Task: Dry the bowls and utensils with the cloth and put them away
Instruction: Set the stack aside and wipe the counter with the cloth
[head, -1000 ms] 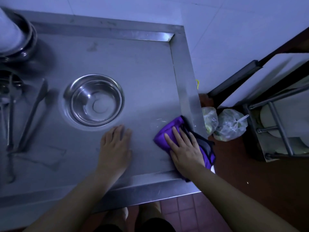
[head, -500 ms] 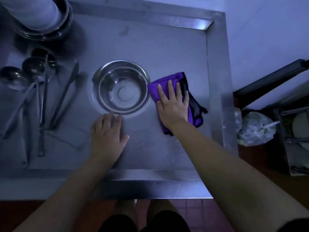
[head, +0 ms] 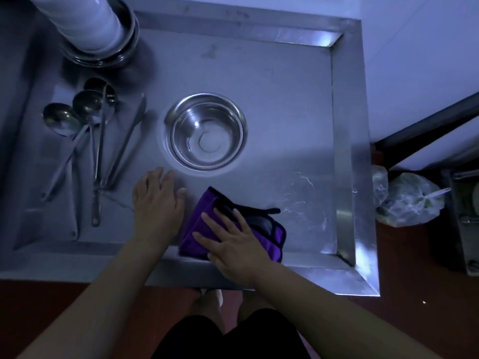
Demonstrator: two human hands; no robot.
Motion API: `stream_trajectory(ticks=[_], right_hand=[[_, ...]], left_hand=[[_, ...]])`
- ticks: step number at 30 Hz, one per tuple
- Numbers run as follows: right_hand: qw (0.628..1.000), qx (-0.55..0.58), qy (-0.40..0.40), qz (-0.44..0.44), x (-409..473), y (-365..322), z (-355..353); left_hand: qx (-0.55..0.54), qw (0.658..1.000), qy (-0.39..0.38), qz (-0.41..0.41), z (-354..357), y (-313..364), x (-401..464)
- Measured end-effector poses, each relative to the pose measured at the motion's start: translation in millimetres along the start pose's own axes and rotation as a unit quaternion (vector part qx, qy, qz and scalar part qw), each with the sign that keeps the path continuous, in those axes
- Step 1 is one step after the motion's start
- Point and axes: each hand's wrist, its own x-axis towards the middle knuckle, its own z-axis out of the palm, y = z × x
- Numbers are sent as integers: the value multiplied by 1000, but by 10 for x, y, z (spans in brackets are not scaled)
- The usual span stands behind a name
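The right hand [head: 234, 244] lies flat on the folded purple cloth [head: 275, 235], fingers straight and spread, pressing it onto the steel counter [head: 290, 104] close to the near edge. The cloth reaches out past the fingertips on the far side and shows to the right of the hand, where its dark trim and a small loop lie.

The left hand [head: 155, 206] rests palm down on the counter just left of the cloth, fingers relaxed and holding nothing; its fingertips point at the steel bowl [head: 206, 132], which stands upright just beyond them, apart from both hands.

Further left lie several ladles [head: 86, 106] and what may be tongs [head: 124, 141]; the dim light makes this hard to tell.
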Motion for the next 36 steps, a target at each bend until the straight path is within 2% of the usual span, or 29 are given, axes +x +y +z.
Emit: stream_trajectory(ticks=[6,11,13,16,20,24,28,33,36], right_hand=[[999,-13,-11,27,-462,52,-52],[989,-18,24,146,-951,227,-180],[970,-17,69,234,-1074,252,-210],[920,-2,129,371,-1076,266,-219],[875,28,198,442,-769,347,-275],[868,33,238,434,-272,479,-419],[899,10,260,352,306,538,-572],[932,-13,252,261,945,670,-781],[935,-16,281,217,1345,771,-930]], left_hand=[[-5,998,-27,53,-68,8,-110],[10,993,-45,107,-92,-11,-133],[16,991,-60,118,-105,-48,-131],[32,990,-76,116,-132,-173,-122],[65,986,-104,111,-125,-343,-15],[64,982,-98,150,-67,-364,232],[54,970,-114,208,42,-315,600],[126,943,-171,258,171,-371,1003],[125,939,-126,294,138,-415,1050]])
